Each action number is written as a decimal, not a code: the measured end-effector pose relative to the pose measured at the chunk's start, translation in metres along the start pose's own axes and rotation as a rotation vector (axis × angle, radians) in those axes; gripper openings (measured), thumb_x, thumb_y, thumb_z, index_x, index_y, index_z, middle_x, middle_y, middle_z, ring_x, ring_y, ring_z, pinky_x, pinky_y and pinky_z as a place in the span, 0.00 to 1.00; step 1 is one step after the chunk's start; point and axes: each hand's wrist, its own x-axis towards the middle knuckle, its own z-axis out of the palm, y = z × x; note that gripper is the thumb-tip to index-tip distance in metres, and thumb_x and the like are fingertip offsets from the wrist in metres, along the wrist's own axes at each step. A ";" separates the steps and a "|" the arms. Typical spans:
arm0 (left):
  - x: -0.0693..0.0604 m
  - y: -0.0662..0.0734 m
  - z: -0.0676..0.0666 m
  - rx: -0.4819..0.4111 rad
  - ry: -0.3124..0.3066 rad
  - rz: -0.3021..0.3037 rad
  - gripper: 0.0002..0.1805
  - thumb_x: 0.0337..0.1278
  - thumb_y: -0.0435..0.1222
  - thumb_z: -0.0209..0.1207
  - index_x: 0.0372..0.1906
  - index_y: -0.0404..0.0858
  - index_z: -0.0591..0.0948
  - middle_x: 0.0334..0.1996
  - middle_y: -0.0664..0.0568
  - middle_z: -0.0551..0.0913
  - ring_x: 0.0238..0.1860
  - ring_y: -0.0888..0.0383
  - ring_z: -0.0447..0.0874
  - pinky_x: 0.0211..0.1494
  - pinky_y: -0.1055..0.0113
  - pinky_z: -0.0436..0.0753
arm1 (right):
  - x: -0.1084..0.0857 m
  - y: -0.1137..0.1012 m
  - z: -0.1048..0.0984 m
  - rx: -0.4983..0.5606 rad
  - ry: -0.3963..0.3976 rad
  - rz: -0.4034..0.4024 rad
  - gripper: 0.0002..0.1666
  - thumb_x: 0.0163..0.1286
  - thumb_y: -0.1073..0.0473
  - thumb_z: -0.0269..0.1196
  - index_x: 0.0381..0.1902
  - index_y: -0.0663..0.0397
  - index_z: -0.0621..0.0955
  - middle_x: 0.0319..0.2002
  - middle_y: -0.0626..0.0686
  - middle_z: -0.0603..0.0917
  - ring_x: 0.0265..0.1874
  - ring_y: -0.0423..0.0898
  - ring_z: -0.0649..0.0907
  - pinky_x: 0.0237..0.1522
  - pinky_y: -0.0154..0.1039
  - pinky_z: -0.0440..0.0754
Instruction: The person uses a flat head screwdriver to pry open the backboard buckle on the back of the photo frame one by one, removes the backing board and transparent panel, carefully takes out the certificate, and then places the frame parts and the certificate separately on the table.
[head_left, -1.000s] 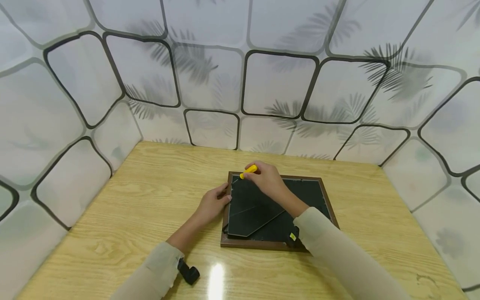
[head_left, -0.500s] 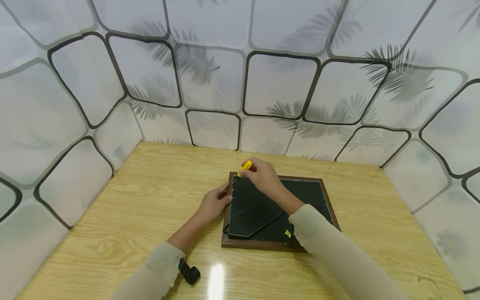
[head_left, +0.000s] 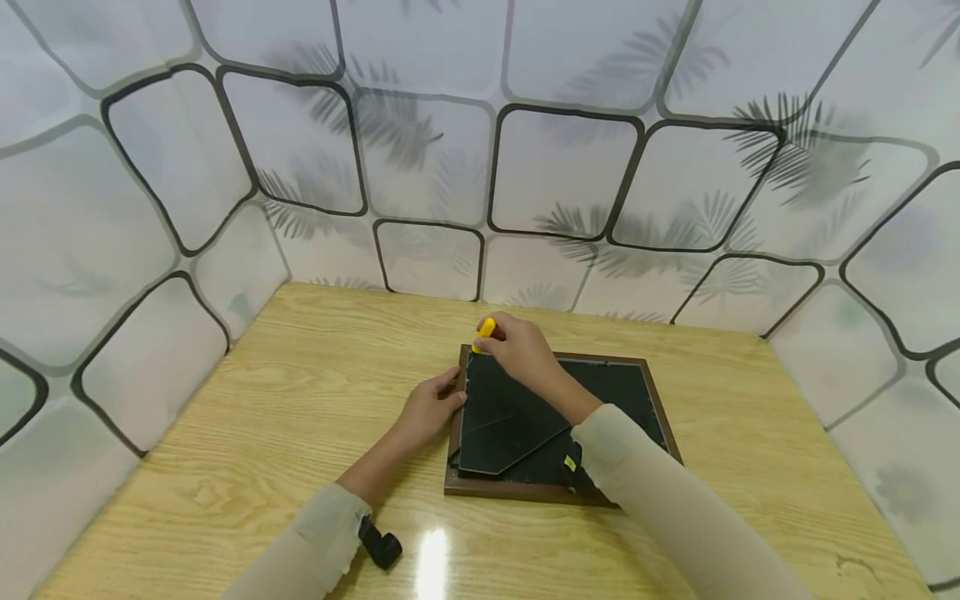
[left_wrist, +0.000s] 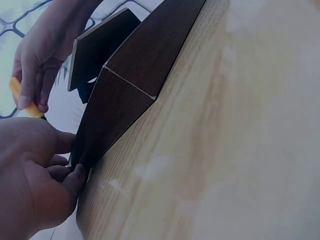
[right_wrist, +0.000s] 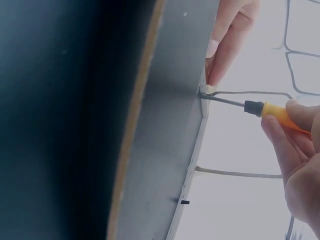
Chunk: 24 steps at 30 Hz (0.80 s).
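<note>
A brown-edged picture frame (head_left: pixel 517 492) lies with its black backing (head_left: pixel 551 392) facing up on the wooden table. My right hand (head_left: pixel 521 350) pinches the yellow handle of a screwdriver (head_left: pixel 484 333) over the far left corner. In the right wrist view the screwdriver's metal shaft (right_wrist: pixel 225 101) reaches the inner edge of the frame, with my right hand (right_wrist: pixel 300 155) around its handle. My left hand (head_left: pixel 429 408) grips the frame's left side; the left wrist view shows the fingers of my left hand (left_wrist: pixel 37 172) pinching the brown edge (left_wrist: pixel 120 95).
A black stand flap (head_left: pixel 491 446) lies across the backing, with a yellow-green tag (head_left: pixel 570 462) near my right sleeve. A black strap device (head_left: pixel 381 546) sits at my left cuff. Patterned fabric (head_left: pixel 427 167) rises behind the wooden table (head_left: pixel 322 358).
The yellow handle has swung more upright and shifted slightly left, my right hand moving with it. My left hand keeps its hold on the frame.
</note>
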 end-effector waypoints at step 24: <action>-0.001 -0.002 -0.002 0.003 -0.004 -0.016 0.31 0.73 0.36 0.57 0.76 0.35 0.65 0.68 0.38 0.75 0.69 0.44 0.73 0.70 0.49 0.74 | -0.016 0.014 -0.005 0.155 -0.030 0.105 0.13 0.69 0.53 0.68 0.50 0.48 0.82 0.44 0.51 0.85 0.40 0.46 0.85 0.40 0.42 0.84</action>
